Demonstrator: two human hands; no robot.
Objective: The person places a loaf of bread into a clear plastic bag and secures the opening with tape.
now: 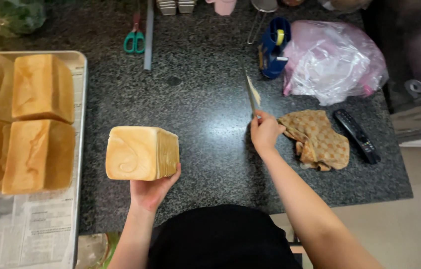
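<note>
My left hand (152,189) cups a square golden loaf of bread (141,152) from below, holding it just over the dark speckled counter (205,104). To the right, my right hand (265,131) grips the handle of a long knife (250,91). Its blade points away from me, edge-on, with crumbs stuck to one side. The knife is well apart from the loaf, about a hand's width to its right.
A metal tray (82,99) lined with newspaper at the left holds several more loaves. A checked cloth (317,139) and a black remote (356,135) lie right of the knife hand. Behind are a pink plastic bag (332,62), a blue tape dispenser (274,47) and green-handled scissors (134,40).
</note>
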